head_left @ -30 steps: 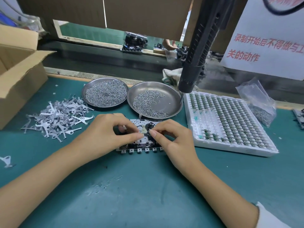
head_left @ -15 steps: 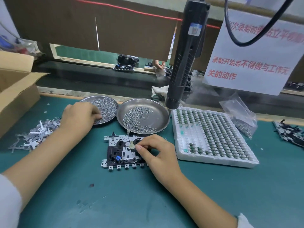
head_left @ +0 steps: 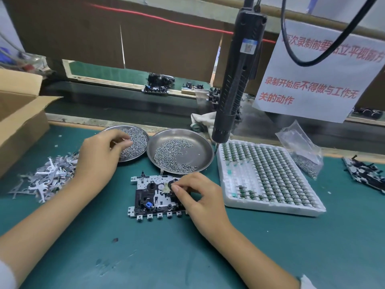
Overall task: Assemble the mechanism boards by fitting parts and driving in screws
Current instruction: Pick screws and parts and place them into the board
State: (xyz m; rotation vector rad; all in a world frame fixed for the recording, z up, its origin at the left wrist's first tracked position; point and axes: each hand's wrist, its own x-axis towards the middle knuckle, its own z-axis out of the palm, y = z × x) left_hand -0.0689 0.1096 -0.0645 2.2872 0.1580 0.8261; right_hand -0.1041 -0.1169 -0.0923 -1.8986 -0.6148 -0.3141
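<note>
The board (head_left: 155, 197) lies flat on the green mat (head_left: 145, 257), near the middle of the view, just below the two metal dishes. The right hand (head_left: 200, 197) rests on the board's right end, fingers curled, with thumb and forefinger pinching at a small pale part (head_left: 166, 187) beside a black wheel — whether the part is lifted or seated cannot be told.

The left hand (head_left: 100, 157) reaches to about 10 o'clock from the board, over the near edge of the left dish (head_left: 135, 142), its fingertips bent down into the heap of screws (head_left: 133, 146); whether a screw is caught between them cannot be told.

The right dish (head_left: 200, 147), at 12 o'clock from the board, holds a thinner scatter of screws. At 9 o'clock lies a pile of small grey metal pieces (head_left: 48, 176), and beyond it an open carton (head_left: 20, 113). At 3 o'clock sits a white tray (head_left: 270, 207) of small green parts — its near-left cells are bare. A black electric screwdriver (head_left: 235, 80) hangs above the tray's far-left corner. A clear bag (head_left: 302, 151) lies past the tray.
</note>
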